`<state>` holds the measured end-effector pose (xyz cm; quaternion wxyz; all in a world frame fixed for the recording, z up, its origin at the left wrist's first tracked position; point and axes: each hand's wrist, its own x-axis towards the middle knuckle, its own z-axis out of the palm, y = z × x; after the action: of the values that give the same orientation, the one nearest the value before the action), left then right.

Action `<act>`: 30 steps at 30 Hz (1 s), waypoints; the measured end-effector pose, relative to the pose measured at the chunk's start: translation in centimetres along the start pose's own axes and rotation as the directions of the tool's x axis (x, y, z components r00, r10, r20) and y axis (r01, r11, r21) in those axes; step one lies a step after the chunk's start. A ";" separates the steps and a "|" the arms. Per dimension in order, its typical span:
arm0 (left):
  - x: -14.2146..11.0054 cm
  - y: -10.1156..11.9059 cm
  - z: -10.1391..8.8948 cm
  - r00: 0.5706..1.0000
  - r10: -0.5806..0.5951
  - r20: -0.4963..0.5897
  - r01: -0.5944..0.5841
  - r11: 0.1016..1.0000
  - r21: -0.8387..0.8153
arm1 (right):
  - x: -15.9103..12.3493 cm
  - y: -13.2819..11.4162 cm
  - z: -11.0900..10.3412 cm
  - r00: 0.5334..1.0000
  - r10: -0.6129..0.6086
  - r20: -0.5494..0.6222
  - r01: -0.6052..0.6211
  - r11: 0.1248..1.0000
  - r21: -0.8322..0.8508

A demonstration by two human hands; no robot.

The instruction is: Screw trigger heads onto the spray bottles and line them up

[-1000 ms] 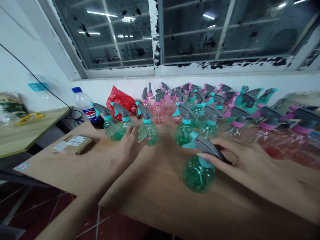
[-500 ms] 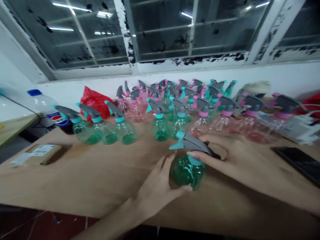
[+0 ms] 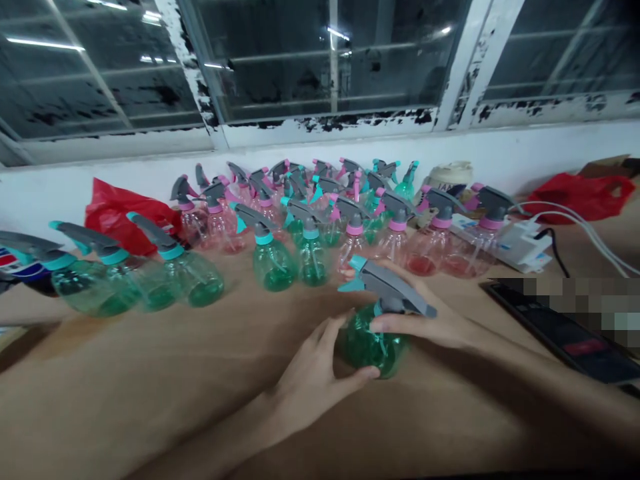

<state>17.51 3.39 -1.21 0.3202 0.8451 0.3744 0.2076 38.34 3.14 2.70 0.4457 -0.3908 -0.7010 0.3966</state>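
A green spray bottle [image 3: 374, 343] with a grey and turquoise trigger head stands between my hands on the tabletop. My left hand [image 3: 313, 373] is closed around the lower body, thumb in front and fingers behind. At the neck, my right hand [image 3: 433, 317] grips the turquoise collar, its thumb across the front and the other fingers partly hidden behind the grey head. Just beyond are two more green spray bottles [image 3: 273, 265] and a pink spray bottle [image 3: 353, 250].
Three green bottles [image 3: 193, 280] stand at left, before a red plastic bag [image 3: 127, 217]. Several pink and green bottles crowd toward the wall. At right lie a phone [image 3: 555, 330], a white power strip [image 3: 527, 243] with cables and another red bag [image 3: 580, 197].
My view has turned to the right, so the bottles at the back shift left. My right thumb now lies across the collar; both hands stay on the same green bottle.
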 end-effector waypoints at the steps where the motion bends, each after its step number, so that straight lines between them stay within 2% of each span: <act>1: 0.3 0.0 0.2 1.000 0.002 0.008 -0.002 1.000 -0.004 | 0.3 0.0 0.3 1.000 -0.004 -0.012 0.004 0.999 0.048; 4: 1.1 -0.1 0.3 1.000 0.013 0.010 -0.013 1.000 0.012 | 1.0 0.0 0.8 0.997 -0.043 -0.063 0.049 0.995 0.085; 9: 2.0 -1.8 -0.1 0.995 0.077 0.061 -0.085 0.987 0.138 | 1.8 0.8 0.4 0.984 -0.136 -0.117 0.124 0.987 -0.105; 13: 2.4 -3.1 0.1 0.985 0.104 0.135 -0.145 0.926 0.348 | 2.1 1.6 0.1 0.985 -0.133 -0.110 0.111 0.976 -0.186; 18: 2.3 -3.6 0.5 0.982 0.112 0.154 -0.165 0.903 0.398 | 2.2 1.8 0.3 0.974 -0.159 -0.160 0.116 0.962 -0.248; 23: 2.3 -3.6 0.5 0.982 0.105 0.154 -0.159 0.903 0.398 | 2.0 1.2 0.3 0.972 -0.191 -0.136 0.158 0.962 -0.224; 30: 2.4 -3.6 0.4 0.979 0.105 0.173 -0.170 0.893 0.418 | 2.1 1.5 0.3 0.985 -0.124 -0.124 0.114 0.990 -0.081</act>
<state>17.48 6.90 -3.72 0.1367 0.9321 0.3259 0.0797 37.72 5.53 1.92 0.4979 -0.3891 -0.7072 0.3171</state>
